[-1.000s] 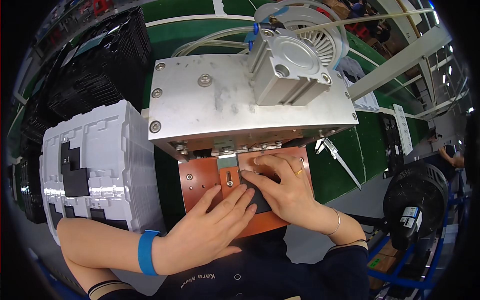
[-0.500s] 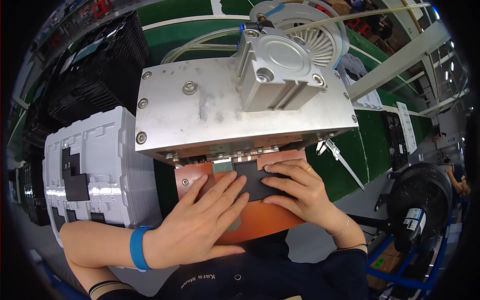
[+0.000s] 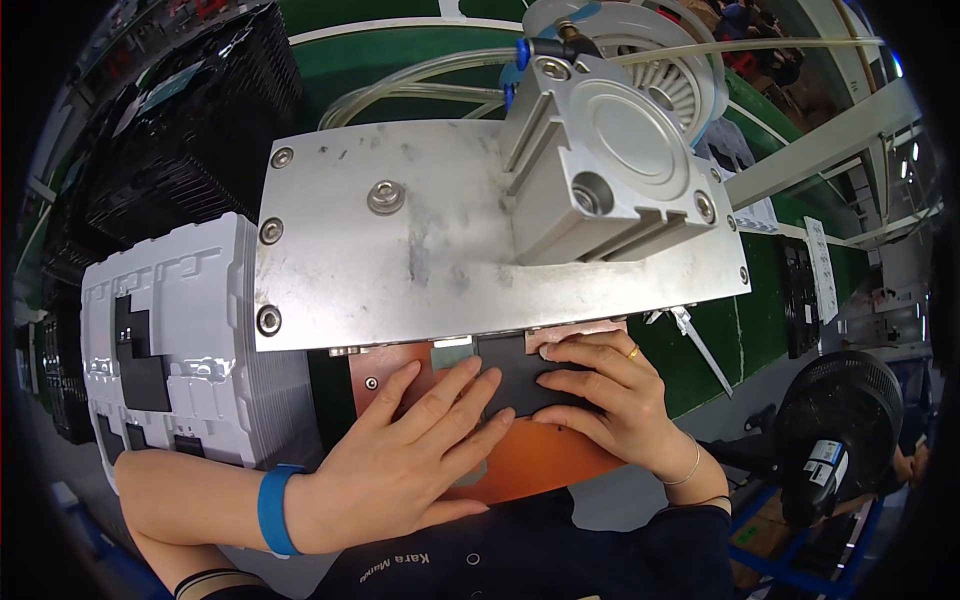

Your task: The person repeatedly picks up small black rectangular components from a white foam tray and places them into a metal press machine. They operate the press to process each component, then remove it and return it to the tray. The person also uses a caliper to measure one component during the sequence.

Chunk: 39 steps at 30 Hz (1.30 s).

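Observation:
A dark grey flat piece (image 3: 507,375) lies on an orange plate (image 3: 545,462) at the front of a metal press (image 3: 440,240). Its far end disappears beneath the press's top. My left hand (image 3: 385,465) reaches across the orange plate with fingers stretched out, the fingertips by the piece's left edge. Over the piece's right part rests my right hand (image 3: 615,400), fingers apart and bent a little, the thumb near its front edge. A small pale green block (image 3: 452,354) shows beyond my left fingertips.
White plastic trays (image 3: 220,330) are stacked at left, a black notched piece (image 3: 143,365) in the top one. Black crates (image 3: 190,130) stand behind. A caliper (image 3: 705,350) lies on the green bench at right, near a black fan (image 3: 835,420). Air hoses (image 3: 430,75) run behind the press.
My view has shifted forward over the press, so its top looks larger and hides more of the space beneath. Both hands stay in nearly the same place on the plate and dark piece.

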Available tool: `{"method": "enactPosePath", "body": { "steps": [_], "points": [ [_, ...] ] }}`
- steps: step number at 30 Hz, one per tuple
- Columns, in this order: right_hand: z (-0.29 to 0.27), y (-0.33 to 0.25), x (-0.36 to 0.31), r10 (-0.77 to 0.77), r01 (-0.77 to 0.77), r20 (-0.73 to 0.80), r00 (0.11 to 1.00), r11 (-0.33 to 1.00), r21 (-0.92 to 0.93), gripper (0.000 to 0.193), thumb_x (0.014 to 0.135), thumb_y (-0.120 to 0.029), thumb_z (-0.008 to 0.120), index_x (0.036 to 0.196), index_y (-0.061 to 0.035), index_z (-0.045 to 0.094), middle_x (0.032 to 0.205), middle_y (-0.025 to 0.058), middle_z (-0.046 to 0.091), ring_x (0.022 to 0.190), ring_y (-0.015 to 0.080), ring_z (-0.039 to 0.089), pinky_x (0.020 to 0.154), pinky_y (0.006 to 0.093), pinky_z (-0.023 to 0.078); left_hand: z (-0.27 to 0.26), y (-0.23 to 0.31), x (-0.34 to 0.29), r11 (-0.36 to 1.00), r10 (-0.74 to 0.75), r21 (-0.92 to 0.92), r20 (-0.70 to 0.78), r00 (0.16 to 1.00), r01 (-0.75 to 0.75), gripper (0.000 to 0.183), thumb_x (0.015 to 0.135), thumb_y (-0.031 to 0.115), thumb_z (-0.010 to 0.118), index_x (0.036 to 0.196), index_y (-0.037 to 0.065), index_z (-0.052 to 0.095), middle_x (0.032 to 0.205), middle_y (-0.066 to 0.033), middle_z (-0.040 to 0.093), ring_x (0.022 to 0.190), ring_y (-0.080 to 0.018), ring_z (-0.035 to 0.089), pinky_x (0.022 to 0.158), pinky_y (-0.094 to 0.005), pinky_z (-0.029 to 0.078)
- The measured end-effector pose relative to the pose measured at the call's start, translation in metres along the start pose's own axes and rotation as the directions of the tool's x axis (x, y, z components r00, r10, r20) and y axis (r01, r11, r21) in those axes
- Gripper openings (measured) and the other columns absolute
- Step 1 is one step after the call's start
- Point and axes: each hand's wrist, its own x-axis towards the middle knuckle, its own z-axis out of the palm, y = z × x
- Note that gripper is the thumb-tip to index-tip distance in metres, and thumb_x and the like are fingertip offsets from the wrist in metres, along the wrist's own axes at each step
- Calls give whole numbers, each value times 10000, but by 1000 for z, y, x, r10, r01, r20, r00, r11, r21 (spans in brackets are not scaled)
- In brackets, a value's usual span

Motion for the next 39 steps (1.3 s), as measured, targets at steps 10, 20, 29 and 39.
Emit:
{"method": "enactPosePath", "body": {
  "steps": [10,20,29,39],
  "points": [
    [-4,-2,2,63,-67,84,994,997,47,336,702,-180,842,975,-67,682,1165,64,633,1029,269,562,886,374,474,-2,1,-1,1000,-2,-13,2,1000,2,723,837,572,650,1389,123,525,1499,-192,411,1412,-361,361,1140,-556,265],
    [-19,-11,14,186,-221,196,963,959,176,314,712,-71,824,944,-78,612,1135,98,578,1035,302,573,883,383,473,-9,-4,-2,961,-82,-275,-173,982,32,611,846,382,742,1331,71,540,1403,-192,493,1290,-347,498,1023,-457,439],
    [-7,-58,22,287,-280,95,953,722,633,408,693,-1,880,875,-25,515,975,135,645,972,175,661,780,279,566,-20,2,-37,507,-419,-861,-216,882,30,294,917,225,705,1019,-20,576,814,-135,657,634,-213,591,595,-315,484],
    [87,-129,133,-370,313,100,924,879,361,397,827,-109,751,1192,-31,613,1188,163,612,1115,349,582,929,407,492,-87,-111,-228,541,-825,-778,-564,24,318,374,979,233,622,1288,23,619,1073,-8,694,898,-60,620,781,-240,476]
  ]
}}
